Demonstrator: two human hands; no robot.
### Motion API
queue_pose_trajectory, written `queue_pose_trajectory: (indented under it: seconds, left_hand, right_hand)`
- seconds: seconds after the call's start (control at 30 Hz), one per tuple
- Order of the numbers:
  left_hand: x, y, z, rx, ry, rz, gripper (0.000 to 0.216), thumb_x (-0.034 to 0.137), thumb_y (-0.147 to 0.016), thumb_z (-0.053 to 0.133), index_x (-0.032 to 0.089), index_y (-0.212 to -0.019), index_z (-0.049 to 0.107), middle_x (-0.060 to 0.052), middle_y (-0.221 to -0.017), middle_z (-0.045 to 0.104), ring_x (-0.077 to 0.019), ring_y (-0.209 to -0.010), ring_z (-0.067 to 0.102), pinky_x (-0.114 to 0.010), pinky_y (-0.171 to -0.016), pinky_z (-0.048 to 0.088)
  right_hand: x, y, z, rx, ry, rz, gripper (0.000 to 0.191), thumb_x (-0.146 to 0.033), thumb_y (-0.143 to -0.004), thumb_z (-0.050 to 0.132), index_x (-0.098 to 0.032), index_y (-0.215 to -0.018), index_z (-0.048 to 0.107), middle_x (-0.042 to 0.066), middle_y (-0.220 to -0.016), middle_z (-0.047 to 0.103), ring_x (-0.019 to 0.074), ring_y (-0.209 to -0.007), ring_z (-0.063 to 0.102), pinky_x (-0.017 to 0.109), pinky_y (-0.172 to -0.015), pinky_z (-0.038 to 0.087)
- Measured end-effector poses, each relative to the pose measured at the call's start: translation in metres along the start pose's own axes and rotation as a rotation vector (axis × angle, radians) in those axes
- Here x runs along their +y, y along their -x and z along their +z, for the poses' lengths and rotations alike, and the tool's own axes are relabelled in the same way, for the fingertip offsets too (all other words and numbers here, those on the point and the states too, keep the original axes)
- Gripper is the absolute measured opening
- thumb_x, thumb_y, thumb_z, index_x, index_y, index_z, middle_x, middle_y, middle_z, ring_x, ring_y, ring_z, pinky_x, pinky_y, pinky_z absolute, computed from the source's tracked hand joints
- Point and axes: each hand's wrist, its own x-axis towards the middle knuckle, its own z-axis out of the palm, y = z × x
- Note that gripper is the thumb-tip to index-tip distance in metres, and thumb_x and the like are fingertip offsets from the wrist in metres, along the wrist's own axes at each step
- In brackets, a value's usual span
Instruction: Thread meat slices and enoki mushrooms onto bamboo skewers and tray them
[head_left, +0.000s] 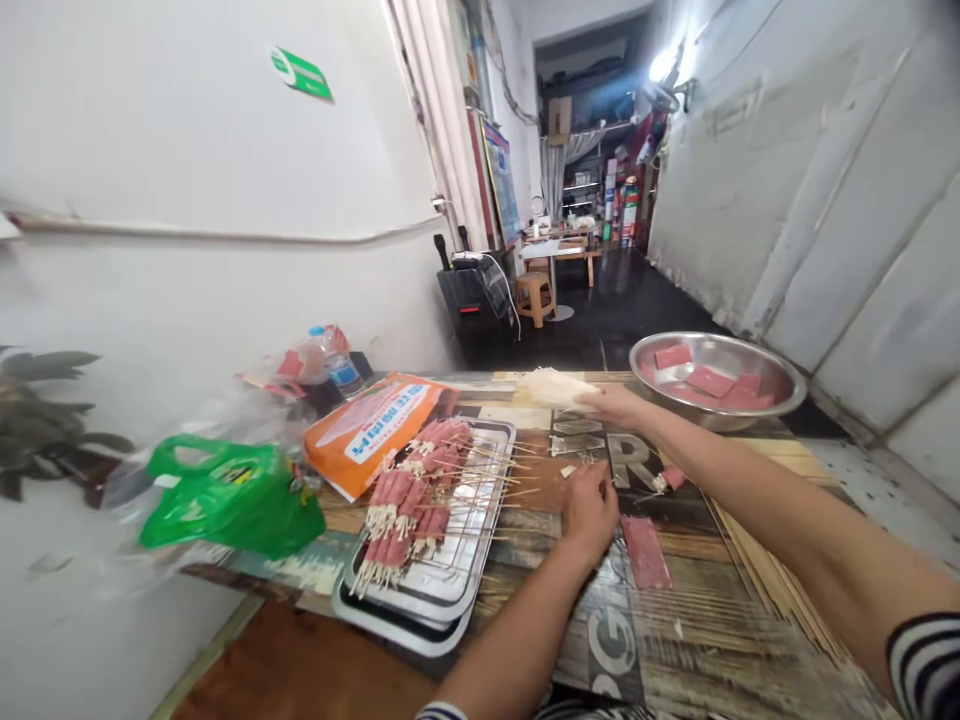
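My right hand (615, 408) reaches to the far edge of the table, its fingers closed on a pale bundle of enoki mushrooms (553, 387). Nearer to me, my left hand (591, 508) rests low over the tabletop with curled fingers; what they hold, if anything, is hidden. A small white scrap (568, 471) lies beside it. Just in front of my left wrist is a flat pink meat slice (646, 553). To the left, a metal tray (480, 560) carries several skewers of meat-wrapped enoki (405, 500), their sticks pointing right.
A steel bowl (795, 400) with pink slices stands at the far right. Bamboo skewers (780, 580) lie under my right forearm, near a small meat roll (673, 478). An orange package (375, 430), a green bag (232, 495) and a bottle (343, 370) occupy the left.
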Motion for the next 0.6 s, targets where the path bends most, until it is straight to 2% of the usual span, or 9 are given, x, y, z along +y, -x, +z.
queue_pose_trajectory:
  seconds: [0.1, 0.2, 0.27, 0.37, 0.43, 0.47, 0.5, 0.53, 0.6]
  left_hand:
    - [0.008, -0.001, -0.008, 0.012, 0.041, 0.004, 0.032, 0.007, -0.080, 0.051, 0.016, -0.105, 0.070, -0.009, -0.099, 0.072, -0.0208, -0.093, 0.066, -0.037, -0.088, 0.054]
    - [0.027, 0.003, -0.027, 0.007, 0.082, 0.034, 0.029, 0.008, -0.079, 0.053, 0.016, -0.100, 0.072, -0.009, -0.094, 0.073, -0.0198, -0.086, 0.067, -0.035, -0.081, 0.057]
    - [0.047, 0.010, -0.049, -0.028, 0.106, 0.099, 0.023, 0.012, -0.079, 0.056, 0.017, -0.095, 0.073, -0.009, -0.092, 0.074, -0.0196, -0.082, 0.068, -0.034, -0.077, 0.058]
    - [0.085, 0.026, -0.088, -0.250, 0.167, 0.322, 0.019, 0.022, -0.086, 0.056, 0.024, -0.085, 0.075, -0.003, -0.078, 0.074, -0.0156, -0.070, 0.068, -0.029, -0.069, 0.058]
    - [0.112, 0.034, -0.106, -0.288, 0.147, 0.452, 0.017, 0.031, -0.087, 0.058, 0.030, -0.093, 0.075, -0.001, -0.083, 0.075, -0.0165, -0.080, 0.070, -0.030, -0.079, 0.058]
    - [0.124, 0.036, -0.108, -0.258, 0.108, 0.483, 0.025, 0.036, -0.084, 0.064, 0.031, -0.107, 0.072, -0.002, -0.099, 0.074, -0.0200, -0.094, 0.070, -0.035, -0.088, 0.056]
    - [0.135, 0.037, -0.106, -0.267, 0.065, 0.488, 0.048, 0.043, -0.079, 0.069, 0.031, -0.125, 0.062, -0.005, -0.117, 0.069, -0.0244, -0.110, 0.064, -0.040, -0.098, 0.052]
    - [0.144, 0.037, -0.098, -0.307, 0.019, 0.483, 0.074, 0.050, -0.072, 0.075, 0.031, -0.139, 0.049, -0.007, -0.131, 0.061, -0.0281, -0.121, 0.057, -0.044, -0.104, 0.048]
    - [0.159, 0.034, -0.072, -0.436, -0.058, 0.459, 0.114, 0.061, -0.058, 0.080, 0.029, -0.152, 0.023, -0.010, -0.150, 0.041, -0.0338, -0.136, 0.042, -0.052, -0.110, 0.040]
  right_hand:
    - [-0.008, 0.028, -0.020, 0.051, -0.041, -0.024, 0.050, -0.037, -0.077, 0.072, -0.013, -0.120, 0.064, 0.010, -0.109, 0.071, 0.0187, -0.095, 0.067, 0.029, -0.084, 0.055]
    - [-0.012, 0.072, -0.048, 0.161, 0.123, -0.128, 0.068, -0.040, -0.068, 0.079, -0.016, -0.128, 0.061, 0.010, -0.124, 0.065, 0.0231, -0.106, 0.062, 0.035, -0.094, 0.050]
    - [-0.012, 0.110, -0.069, 0.203, 0.249, -0.169, 0.071, -0.041, -0.068, 0.078, -0.016, -0.131, 0.059, 0.012, -0.129, 0.061, 0.0255, -0.113, 0.059, 0.039, -0.099, 0.046]
    - [-0.007, 0.178, -0.101, 0.142, 0.349, -0.193, 0.065, -0.042, -0.071, 0.074, -0.022, -0.131, 0.059, 0.011, -0.127, 0.061, 0.0272, -0.117, 0.056, 0.044, -0.102, 0.043]
    - [-0.003, 0.225, -0.119, 0.050, 0.378, -0.225, 0.063, -0.041, -0.072, 0.073, -0.026, -0.132, 0.059, 0.009, -0.127, 0.061, 0.0280, -0.119, 0.056, 0.045, -0.103, 0.043]
    - [-0.001, 0.248, -0.126, 0.009, 0.384, -0.246, 0.063, -0.040, -0.073, 0.072, -0.028, -0.133, 0.058, 0.009, -0.130, 0.059, 0.0284, -0.120, 0.055, 0.045, -0.103, 0.043]
    - [0.001, 0.267, -0.131, -0.017, 0.385, -0.257, 0.064, -0.038, -0.074, 0.071, -0.030, -0.135, 0.056, 0.009, -0.133, 0.057, 0.0284, -0.121, 0.054, 0.044, -0.103, 0.044]
    - [0.003, 0.284, -0.135, -0.031, 0.380, -0.254, 0.065, -0.035, -0.074, 0.071, -0.032, -0.137, 0.054, 0.008, -0.134, 0.056, 0.0285, -0.122, 0.054, 0.043, -0.102, 0.045]
    - [0.008, 0.305, -0.141, -0.092, 0.347, -0.242, 0.071, -0.031, -0.071, 0.074, -0.033, -0.139, 0.052, 0.009, -0.140, 0.051, 0.0297, -0.124, 0.052, 0.041, -0.101, 0.046]
